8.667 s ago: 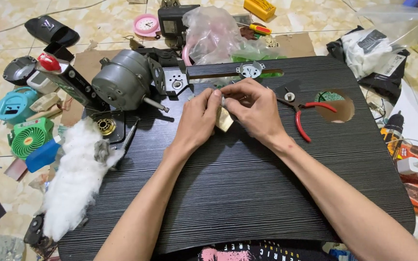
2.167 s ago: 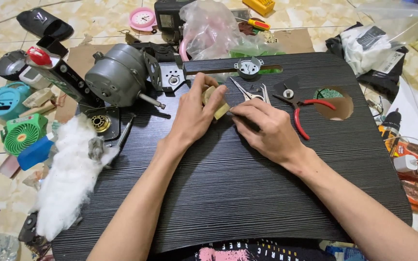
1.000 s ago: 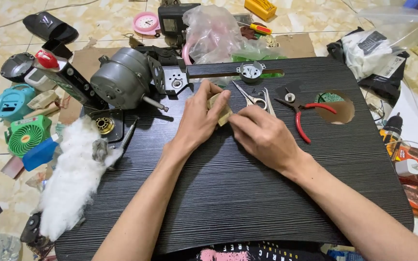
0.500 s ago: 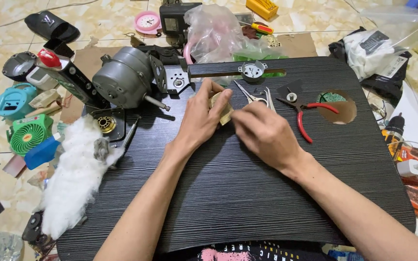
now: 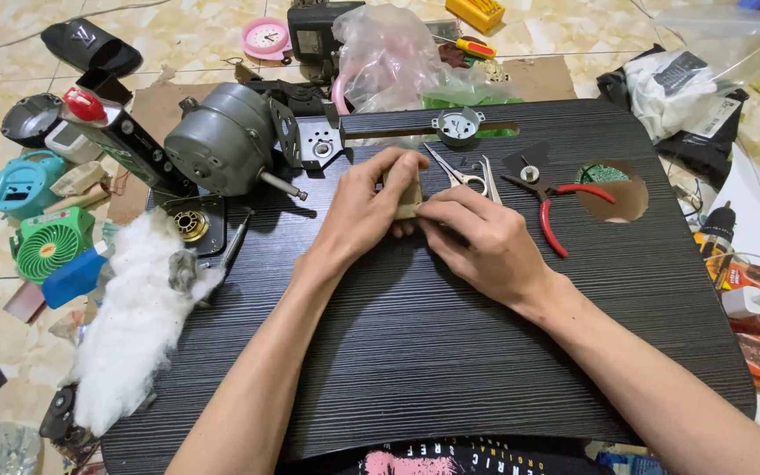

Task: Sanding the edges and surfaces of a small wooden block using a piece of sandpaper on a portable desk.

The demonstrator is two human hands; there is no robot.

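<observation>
**Two hands on a small part at mid-table**

The black ribbed table (image 5: 450, 352) fills the frame. At upper left lies a grey fan motor (image 5: 222, 141), with white stuffing (image 5: 134, 317) below it. Centre frame, the left hand (image 5: 362, 211) and right hand (image 5: 485, 246) meet, fingers pinched shut on a small tan block (image 5: 410, 195). Red-handled pliers (image 5: 556, 207) and tweezers (image 5: 464, 174) lie just right. The block could slip and get lost among the clutter if the pinch loosens.

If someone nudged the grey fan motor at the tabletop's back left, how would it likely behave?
The grey fan motor looks like solid metal, so it is probably heavy for its size and stiff. Its rounded housing might rock, but the attached bracket and protruding shaft would likely stop a free roll.
</observation>
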